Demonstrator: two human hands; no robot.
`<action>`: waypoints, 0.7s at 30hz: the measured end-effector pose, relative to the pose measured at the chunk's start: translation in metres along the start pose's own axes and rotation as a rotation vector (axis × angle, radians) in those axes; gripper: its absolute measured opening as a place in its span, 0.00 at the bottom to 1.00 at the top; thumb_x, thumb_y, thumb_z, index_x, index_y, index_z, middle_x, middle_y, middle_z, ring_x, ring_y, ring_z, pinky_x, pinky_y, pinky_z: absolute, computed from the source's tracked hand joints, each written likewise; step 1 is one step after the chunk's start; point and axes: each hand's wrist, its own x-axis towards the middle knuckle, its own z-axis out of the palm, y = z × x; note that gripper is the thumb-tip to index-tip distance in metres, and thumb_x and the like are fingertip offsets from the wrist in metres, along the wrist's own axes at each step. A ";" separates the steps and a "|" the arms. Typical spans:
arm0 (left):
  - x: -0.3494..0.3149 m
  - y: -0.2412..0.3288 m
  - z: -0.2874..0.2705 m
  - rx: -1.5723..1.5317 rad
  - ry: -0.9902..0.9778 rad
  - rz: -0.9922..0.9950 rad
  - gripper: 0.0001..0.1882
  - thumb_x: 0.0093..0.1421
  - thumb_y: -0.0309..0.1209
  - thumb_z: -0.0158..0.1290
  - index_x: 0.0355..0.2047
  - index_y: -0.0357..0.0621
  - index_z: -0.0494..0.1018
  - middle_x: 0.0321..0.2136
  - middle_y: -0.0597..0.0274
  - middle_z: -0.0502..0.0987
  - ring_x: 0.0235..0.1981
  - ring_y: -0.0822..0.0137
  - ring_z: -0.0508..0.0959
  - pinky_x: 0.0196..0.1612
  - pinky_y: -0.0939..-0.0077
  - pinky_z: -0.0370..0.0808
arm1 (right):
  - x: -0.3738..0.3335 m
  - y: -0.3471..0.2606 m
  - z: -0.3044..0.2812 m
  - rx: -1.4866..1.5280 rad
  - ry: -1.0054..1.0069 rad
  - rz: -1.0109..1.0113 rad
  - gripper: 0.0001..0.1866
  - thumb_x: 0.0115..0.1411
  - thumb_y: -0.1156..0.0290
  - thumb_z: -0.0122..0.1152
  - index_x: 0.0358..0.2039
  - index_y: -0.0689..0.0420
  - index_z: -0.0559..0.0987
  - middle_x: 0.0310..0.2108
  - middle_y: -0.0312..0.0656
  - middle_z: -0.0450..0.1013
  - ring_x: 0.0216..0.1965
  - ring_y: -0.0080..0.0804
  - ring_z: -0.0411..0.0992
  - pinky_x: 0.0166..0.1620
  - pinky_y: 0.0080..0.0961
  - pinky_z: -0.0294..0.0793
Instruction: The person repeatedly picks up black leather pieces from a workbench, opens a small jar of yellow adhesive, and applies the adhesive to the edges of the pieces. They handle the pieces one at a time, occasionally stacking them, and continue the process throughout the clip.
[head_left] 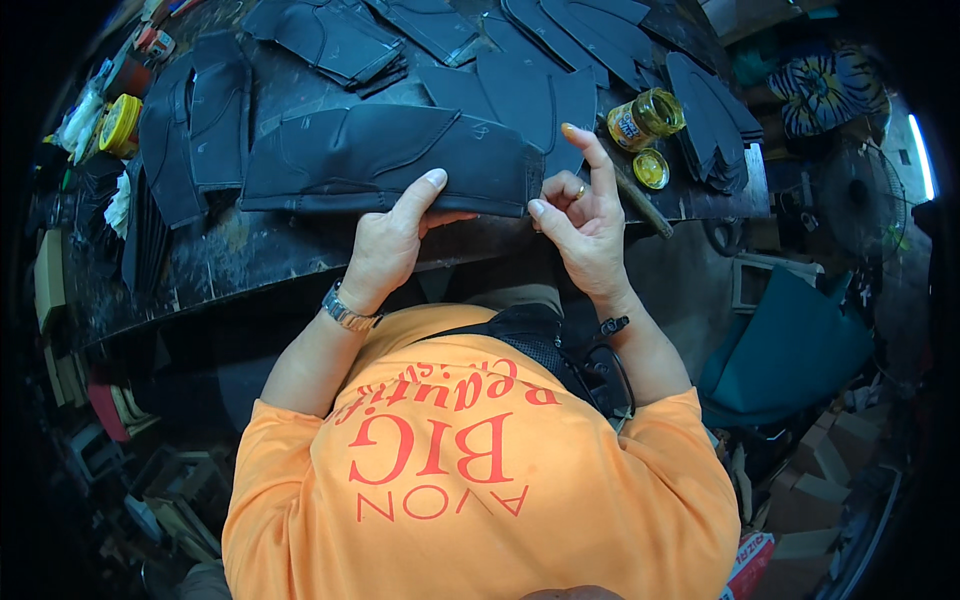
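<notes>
Left hand point(385, 245) pinches the dark leather panel point(385, 160); right hand point(580, 215), forefinger glue-smeared and spread, risks smudging it or knocking the open glue jar point(645, 117).

I see a small glass jar point(645, 117) with a yellow and white label standing open on the dark workbench point(250, 250), upper right, its yellow lid point(651, 168) lying just beside it. At the bench's far left edge sits a round yellow-lidded tin point(119, 125). Low on the right, among brown cardboard scraps, a red and white printed package point(752, 562) pokes out.
</notes>
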 end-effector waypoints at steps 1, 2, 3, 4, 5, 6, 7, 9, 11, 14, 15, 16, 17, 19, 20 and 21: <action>0.000 -0.001 0.001 -0.009 0.004 -0.009 0.17 0.70 0.30 0.48 0.50 0.25 0.74 0.47 0.47 0.79 0.47 0.58 0.81 0.51 0.59 0.82 | 0.000 0.002 0.001 -0.048 -0.004 -0.025 0.43 0.59 0.85 0.58 0.71 0.51 0.51 0.31 0.34 0.69 0.33 0.18 0.69 0.39 0.17 0.71; -0.001 -0.001 0.000 0.004 0.002 -0.011 0.17 0.70 0.30 0.48 0.50 0.25 0.74 0.47 0.47 0.79 0.47 0.58 0.81 0.51 0.59 0.82 | 0.000 0.003 0.002 -0.096 -0.008 -0.050 0.43 0.58 0.85 0.58 0.71 0.51 0.52 0.31 0.34 0.69 0.33 0.18 0.69 0.39 0.16 0.71; -0.002 -0.002 0.000 0.008 -0.001 -0.023 0.17 0.70 0.30 0.48 0.50 0.25 0.74 0.47 0.47 0.79 0.47 0.58 0.81 0.51 0.59 0.82 | 0.001 0.005 0.002 -0.144 -0.012 -0.075 0.43 0.58 0.85 0.57 0.71 0.51 0.52 0.31 0.34 0.70 0.33 0.18 0.69 0.38 0.16 0.71; -0.002 -0.002 0.000 0.003 -0.013 -0.037 0.17 0.70 0.30 0.48 0.50 0.25 0.74 0.47 0.47 0.79 0.47 0.58 0.81 0.51 0.59 0.82 | 0.001 0.006 0.001 -0.021 0.000 0.008 0.43 0.58 0.85 0.56 0.71 0.51 0.52 0.30 0.34 0.69 0.32 0.19 0.70 0.37 0.17 0.72; -0.002 -0.002 -0.001 -0.020 -0.022 -0.049 0.17 0.70 0.30 0.48 0.50 0.25 0.74 0.47 0.47 0.79 0.47 0.58 0.82 0.51 0.59 0.82 | 0.002 0.007 -0.001 0.103 0.010 0.090 0.42 0.57 0.85 0.55 0.71 0.50 0.53 0.29 0.34 0.69 0.31 0.19 0.70 0.37 0.19 0.72; -0.001 -0.001 -0.002 -0.051 -0.040 -0.061 0.17 0.70 0.30 0.48 0.50 0.25 0.74 0.47 0.47 0.79 0.47 0.58 0.82 0.51 0.58 0.82 | 0.004 0.008 -0.003 0.228 0.020 0.172 0.42 0.57 0.85 0.55 0.71 0.50 0.53 0.28 0.34 0.69 0.29 0.20 0.70 0.36 0.20 0.73; -0.001 -0.001 -0.004 -0.095 -0.049 -0.074 0.17 0.70 0.30 0.48 0.50 0.25 0.74 0.47 0.47 0.79 0.47 0.58 0.82 0.51 0.58 0.82 | 0.006 0.010 -0.004 0.380 0.012 0.224 0.43 0.57 0.85 0.55 0.71 0.50 0.53 0.27 0.34 0.69 0.29 0.20 0.70 0.34 0.20 0.72; 0.001 -0.002 -0.005 -0.141 -0.081 -0.047 0.16 0.70 0.29 0.48 0.50 0.26 0.74 0.47 0.48 0.79 0.46 0.58 0.82 0.51 0.58 0.82 | 0.008 0.013 -0.005 0.676 0.014 0.335 0.44 0.57 0.85 0.54 0.72 0.48 0.51 0.27 0.34 0.68 0.28 0.20 0.71 0.31 0.19 0.72; 0.004 -0.002 -0.006 -0.150 -0.077 -0.039 0.16 0.70 0.29 0.48 0.49 0.26 0.74 0.47 0.48 0.80 0.46 0.58 0.82 0.50 0.58 0.82 | 0.008 0.016 -0.004 0.539 0.036 0.292 0.45 0.57 0.86 0.54 0.72 0.48 0.50 0.27 0.34 0.68 0.28 0.21 0.71 0.31 0.19 0.72; 0.006 0.001 -0.010 -0.085 -0.028 -0.037 0.16 0.70 0.29 0.49 0.49 0.26 0.74 0.46 0.48 0.80 0.45 0.59 0.82 0.50 0.59 0.82 | 0.005 0.017 0.000 0.207 0.058 0.046 0.47 0.57 0.86 0.56 0.73 0.49 0.47 0.31 0.35 0.70 0.32 0.22 0.72 0.36 0.20 0.73; 0.006 0.003 -0.011 -0.063 -0.020 -0.021 0.16 0.70 0.29 0.49 0.48 0.26 0.75 0.45 0.49 0.80 0.45 0.59 0.82 0.49 0.60 0.83 | 0.004 0.016 0.001 0.078 0.061 -0.085 0.47 0.57 0.85 0.57 0.72 0.50 0.47 0.32 0.35 0.71 0.33 0.22 0.72 0.38 0.20 0.73; 0.007 0.003 -0.011 -0.051 0.000 -0.016 0.15 0.70 0.29 0.49 0.48 0.26 0.75 0.45 0.49 0.80 0.45 0.59 0.82 0.49 0.60 0.83 | 0.004 0.015 0.002 -0.062 0.056 -0.223 0.47 0.56 0.85 0.58 0.72 0.51 0.47 0.33 0.35 0.71 0.34 0.23 0.72 0.39 0.20 0.73; 0.006 0.004 -0.011 -0.037 0.012 -0.003 0.15 0.69 0.30 0.50 0.47 0.26 0.75 0.45 0.49 0.80 0.45 0.59 0.82 0.48 0.61 0.83 | 0.005 0.014 0.001 -0.275 0.117 -0.406 0.43 0.57 0.85 0.60 0.70 0.55 0.53 0.38 0.39 0.74 0.39 0.26 0.72 0.44 0.23 0.73; 0.006 0.004 -0.010 -0.031 0.000 -0.002 0.16 0.69 0.30 0.50 0.48 0.26 0.75 0.45 0.49 0.80 0.44 0.59 0.83 0.48 0.62 0.83 | 0.008 0.008 -0.003 -0.412 0.073 -0.615 0.38 0.57 0.86 0.60 0.67 0.57 0.60 0.41 0.42 0.74 0.40 0.30 0.73 0.46 0.26 0.74; 0.006 0.004 -0.009 -0.029 0.007 -0.008 0.16 0.69 0.30 0.50 0.48 0.26 0.75 0.44 0.49 0.80 0.44 0.59 0.83 0.48 0.62 0.83 | 0.009 0.006 -0.004 -0.487 0.053 -0.712 0.36 0.57 0.87 0.60 0.66 0.58 0.63 0.42 0.44 0.75 0.41 0.32 0.74 0.46 0.28 0.74; 0.005 0.004 -0.009 -0.039 0.005 -0.015 0.16 0.69 0.30 0.50 0.48 0.26 0.74 0.44 0.49 0.80 0.44 0.59 0.83 0.48 0.62 0.83 | 0.010 0.005 -0.003 -0.416 -0.023 -0.692 0.28 0.58 0.89 0.57 0.59 0.59 0.72 0.46 0.47 0.75 0.42 0.36 0.75 0.48 0.30 0.75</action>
